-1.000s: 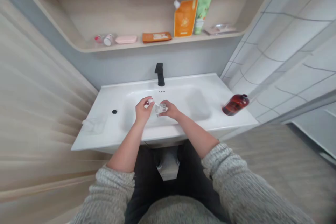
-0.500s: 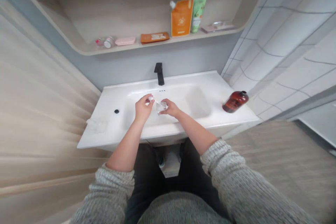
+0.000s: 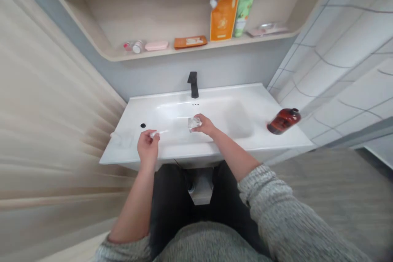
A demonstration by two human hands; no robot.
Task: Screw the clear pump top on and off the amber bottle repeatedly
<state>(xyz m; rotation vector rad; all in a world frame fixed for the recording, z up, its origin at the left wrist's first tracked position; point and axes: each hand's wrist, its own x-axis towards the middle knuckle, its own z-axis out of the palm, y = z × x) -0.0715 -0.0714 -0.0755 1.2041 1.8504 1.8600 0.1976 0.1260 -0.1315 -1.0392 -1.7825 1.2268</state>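
Note:
My left hand [image 3: 148, 146] is raised over the front of the white sink, pinching a small dropper with a white top and thin clear stem [image 3: 156, 133]. My right hand [image 3: 206, 126] holds a small clear glass bottle [image 3: 194, 123] by its side, over the basin. The hand partly hides the bottle. A gap of bare basin separates the two hands, and the dropper touches neither the bottle nor the sink.
The white sink [image 3: 184, 152] has a black faucet [image 3: 193, 85] at the back and a small black hole [image 3: 143, 125] to the left. An amber bottle [image 3: 284, 121] lies on its right side. Pouches and small items stand on a wooden shelf [image 3: 190, 49] above.
My left hand has moved left, away from my right hand, and the dropper has come apart from the glass bottle. My right hand stays at much the same spot.

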